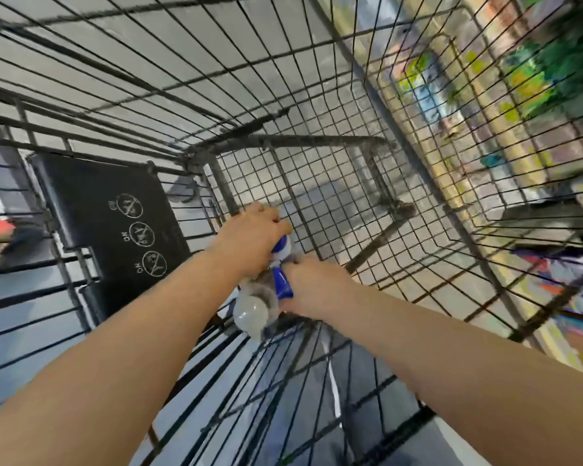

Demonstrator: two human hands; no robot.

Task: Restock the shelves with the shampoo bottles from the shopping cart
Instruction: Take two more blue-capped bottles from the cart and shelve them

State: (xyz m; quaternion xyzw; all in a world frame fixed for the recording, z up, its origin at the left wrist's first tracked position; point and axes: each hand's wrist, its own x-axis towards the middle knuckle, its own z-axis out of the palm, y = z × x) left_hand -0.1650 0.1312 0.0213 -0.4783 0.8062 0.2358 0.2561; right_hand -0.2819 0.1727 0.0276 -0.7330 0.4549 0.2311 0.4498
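Left hand reaches deep into the shopping cart, fingers curled down over the top of a shampoo bottle, white and blue showing under the knuckles; grip looks closed on it. Right hand sits just beside and below, wrapped around a second bottle with a blue label, fingers clamped on its side. A pale rounded cap or bottle end pokes out toward the viewer, touching the right hand's bundle; blurred, cannot tell if it is a separate bottle. Both hands touch or nearly touch, bottles packed between them at the near end of the cart floor. Rest of the wire basket floor shows bare mesh. Black child-seat flap with white warning icons lies at the cart's left near side. Colourful stocked shelves run beyond the cart's right wall, heavily blurred.
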